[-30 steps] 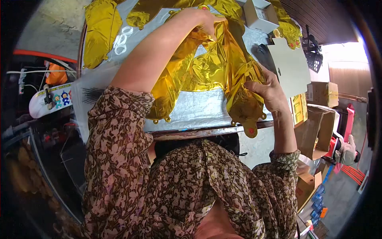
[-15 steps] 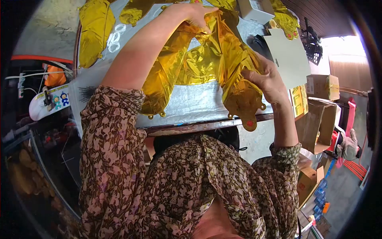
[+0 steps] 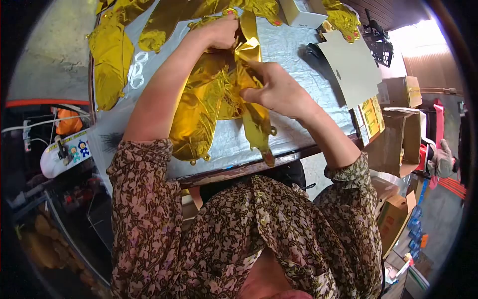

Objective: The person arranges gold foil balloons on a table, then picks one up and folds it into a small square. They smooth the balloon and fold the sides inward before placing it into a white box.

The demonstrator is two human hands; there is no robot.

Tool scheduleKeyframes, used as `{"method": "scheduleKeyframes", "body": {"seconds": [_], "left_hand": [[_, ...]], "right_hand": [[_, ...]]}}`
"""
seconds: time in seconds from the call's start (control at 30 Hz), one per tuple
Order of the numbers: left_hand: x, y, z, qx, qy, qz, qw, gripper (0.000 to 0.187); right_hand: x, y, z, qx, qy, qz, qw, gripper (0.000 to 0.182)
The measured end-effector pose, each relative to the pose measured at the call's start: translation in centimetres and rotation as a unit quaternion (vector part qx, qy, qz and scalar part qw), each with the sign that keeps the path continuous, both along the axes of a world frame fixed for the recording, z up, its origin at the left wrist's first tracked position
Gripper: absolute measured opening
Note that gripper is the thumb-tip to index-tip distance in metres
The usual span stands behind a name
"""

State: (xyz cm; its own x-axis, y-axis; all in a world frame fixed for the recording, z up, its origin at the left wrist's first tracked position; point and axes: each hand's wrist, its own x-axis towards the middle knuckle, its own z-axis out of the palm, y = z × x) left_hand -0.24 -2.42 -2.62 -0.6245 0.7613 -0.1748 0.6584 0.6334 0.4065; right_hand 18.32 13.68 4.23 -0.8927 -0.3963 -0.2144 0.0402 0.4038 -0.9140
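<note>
A shiny gold foil balloon (image 3: 199, 112), uninflated and crumpled, lies across the silver-covered table in front of me. My left hand (image 3: 224, 34) is closed at the far part of the foil, its fingertips partly hidden. Nearer to me, my right hand (image 3: 274, 92) pinches the folded right side of the balloon between thumb and fingers. A narrow end with small tabs hangs down from that grip to the table's front edge. The wider left part spreads below my left forearm.
Other gold foil balloons (image 3: 110, 65) lie at the left and along the back. White loops (image 3: 138, 70) rest beside them. A white box (image 3: 304, 12) and a pale card sheet (image 3: 351, 67) are at the right, with cardboard boxes (image 3: 391, 142) beyond the table.
My right hand has moved left and inward, folding the right side of the balloon toward the middle. My left hand has shifted slightly left. The view has also shifted a little.
</note>
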Motion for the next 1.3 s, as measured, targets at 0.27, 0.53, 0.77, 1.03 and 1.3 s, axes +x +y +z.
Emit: {"method": "scheduleKeyframes", "body": {"seconds": [0.27, 0.53, 0.77, 1.03, 1.3], "left_hand": [[-3.2, -0.8, -3.6, 0.071, -0.029, -0.012, 0.997, 0.049], [-0.7, -0.1, 0.5, 0.01, -0.016, -0.024, 1.0, 0.032], [-1.8, 0.1, -1.1, -0.005, 0.021, -0.019, 1.0, 0.03], [-1.4, 0.2, -0.2, 0.021, -0.033, -0.011, 0.999, 0.03], [-0.7, 0.3, 1.0, 0.02, -0.075, 0.025, 0.997, 0.033]], "right_hand": [[0.0, -1.2, -2.9, 0.002, 0.063, 0.01, 0.998, 0.054], [-2.1, 5.1, -6.0, 0.07, 0.241, -0.16, 0.955, 0.037], [-2.1, 5.5, -10.4, 0.236, 0.345, -0.069, 0.906, 0.052], [-2.4, 4.0, -10.3, 0.345, 0.353, -0.055, 0.868, 0.058], [-3.0, 4.5, -9.7, 0.409, 0.384, -0.029, 0.828, 0.054]]}}
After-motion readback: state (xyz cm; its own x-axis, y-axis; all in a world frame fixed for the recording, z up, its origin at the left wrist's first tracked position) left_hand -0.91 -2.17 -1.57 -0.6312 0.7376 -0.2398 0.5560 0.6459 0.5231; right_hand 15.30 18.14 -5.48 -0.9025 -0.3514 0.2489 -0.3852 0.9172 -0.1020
